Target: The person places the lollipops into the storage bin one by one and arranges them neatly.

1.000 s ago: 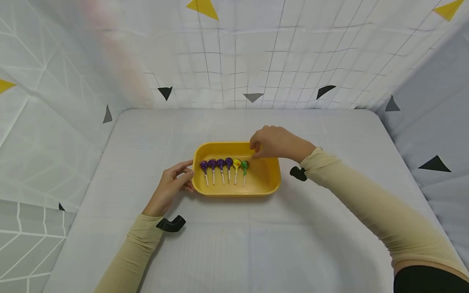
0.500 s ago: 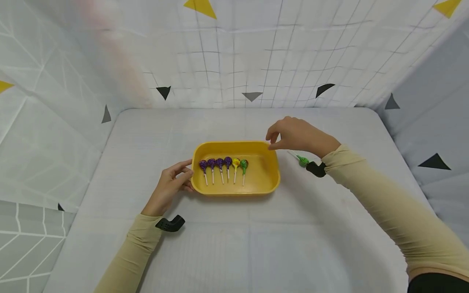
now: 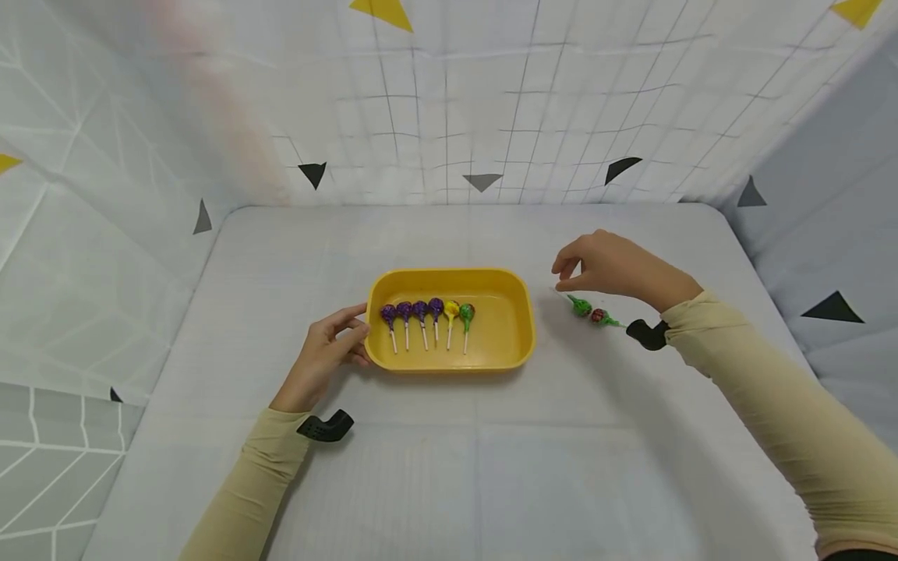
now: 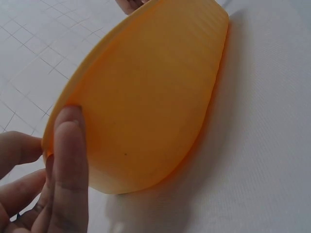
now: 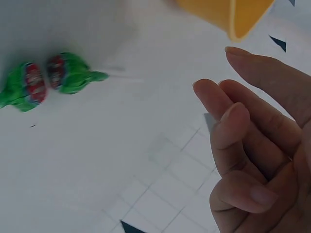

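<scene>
My left hand [image 3: 321, 352] grips the left end of a yellow tray [image 3: 501, 312]; in the left wrist view its fingers [image 4: 71, 160] lie along the tray's outer wall at the rim. Inside, a row of lollipops stands heads up-table: several purple lollipops [image 3: 419, 310], a yellow lollipop [image 3: 452, 312] and a green lollipop [image 3: 466, 313]. My right hand [image 3: 617, 265] hovers right of the tray, fingers loosely bent, with nothing between thumb and fingertips in the right wrist view. Below it on the table lie two wrapped lollipops, a green lollipop [image 3: 580, 306] and a red-and-green lollipop [image 3: 600, 317], heads close together.
The tray rests on a white cloth-covered table [image 3: 421, 483]. A white backdrop [image 3: 449, 93] with grid lines and triangles rises behind it. Dark wrist devices stick out from both sleeves, the right device [image 3: 648, 335] close to the loose lollipops.
My right hand has moved right, from over the tray to above the table beside it, uncovering the two loose lollipops. The left hand and the row in the tray stay as they were.
</scene>
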Demonstrator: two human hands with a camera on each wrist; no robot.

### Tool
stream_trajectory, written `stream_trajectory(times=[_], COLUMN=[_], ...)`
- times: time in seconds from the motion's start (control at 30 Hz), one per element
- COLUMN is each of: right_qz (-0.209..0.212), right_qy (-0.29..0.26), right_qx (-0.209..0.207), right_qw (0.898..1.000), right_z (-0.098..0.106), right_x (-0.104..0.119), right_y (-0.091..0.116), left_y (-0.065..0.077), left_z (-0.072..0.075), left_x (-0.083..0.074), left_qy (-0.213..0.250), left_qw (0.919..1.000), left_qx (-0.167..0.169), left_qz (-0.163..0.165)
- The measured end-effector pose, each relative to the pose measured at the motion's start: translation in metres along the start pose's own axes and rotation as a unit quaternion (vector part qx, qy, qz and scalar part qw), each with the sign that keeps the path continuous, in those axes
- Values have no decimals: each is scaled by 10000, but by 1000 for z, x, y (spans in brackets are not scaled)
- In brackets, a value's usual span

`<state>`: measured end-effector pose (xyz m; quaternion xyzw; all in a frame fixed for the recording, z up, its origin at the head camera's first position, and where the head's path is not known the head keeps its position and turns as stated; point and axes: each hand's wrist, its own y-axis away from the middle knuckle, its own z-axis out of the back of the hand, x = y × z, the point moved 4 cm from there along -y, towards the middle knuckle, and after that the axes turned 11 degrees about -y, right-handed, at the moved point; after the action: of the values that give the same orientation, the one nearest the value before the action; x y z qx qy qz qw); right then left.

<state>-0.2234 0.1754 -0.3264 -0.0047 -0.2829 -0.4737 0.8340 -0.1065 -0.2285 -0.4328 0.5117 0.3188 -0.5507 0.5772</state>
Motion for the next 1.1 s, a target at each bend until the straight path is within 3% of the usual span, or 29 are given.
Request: stream_trajectory(times=[0.33, 0.57, 1.1], right_qz=[-449, -510, -448], right_qy=[-151, -229, -507], right_qx=[227, 247, 266], right_qw=[9986, 9981, 9974], right_z=[-11, -23, -37], right_x=[-42, -70, -80], right_y=[21, 31, 36], left_y=[-1, -1, 0], left_z=[1, 0, 0], left_x=[1, 1, 0], left_qy=[-5, 16, 28], left_qw=[10000, 10000, 10000], left_qx=[16, 27, -3], left_qz=[-41, -62, -31])
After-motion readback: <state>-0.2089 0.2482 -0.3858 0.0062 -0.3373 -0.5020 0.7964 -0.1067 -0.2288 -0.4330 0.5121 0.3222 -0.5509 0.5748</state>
